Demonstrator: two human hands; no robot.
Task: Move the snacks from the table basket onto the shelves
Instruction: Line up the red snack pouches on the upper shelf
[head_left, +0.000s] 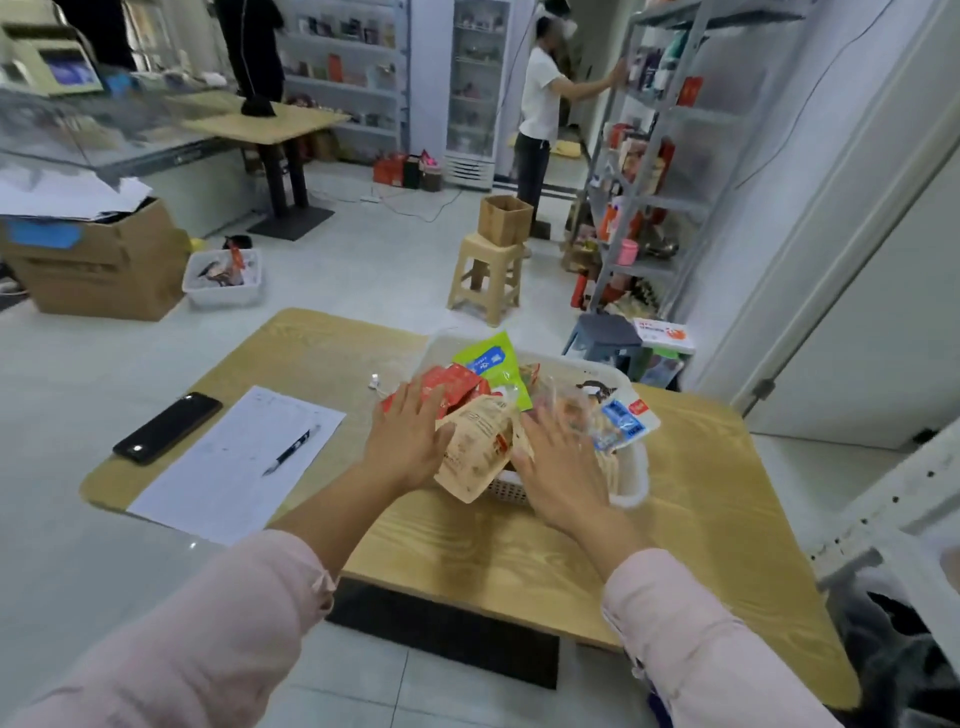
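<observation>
Presently left hand (410, 439) and right hand (563, 470) hover spread over snacks (478, 441) in the basket (631, 480) by the desk's (467, 545) far edge; pickup pending, likely needing a grip on one.

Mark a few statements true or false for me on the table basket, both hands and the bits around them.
1. The basket holds snack packs. True.
2. The pen lies on the phone. False: it lies on the paper sheet, the phone beside that.
3. The left hand lies open on the snack packs. True.
4. The right hand grips the green pack. False: it is spread open over the basket's near side; the green pack stands at the far side.
5. The cardboard box stands on the floor. False: it stands on the beige stool.
</observation>
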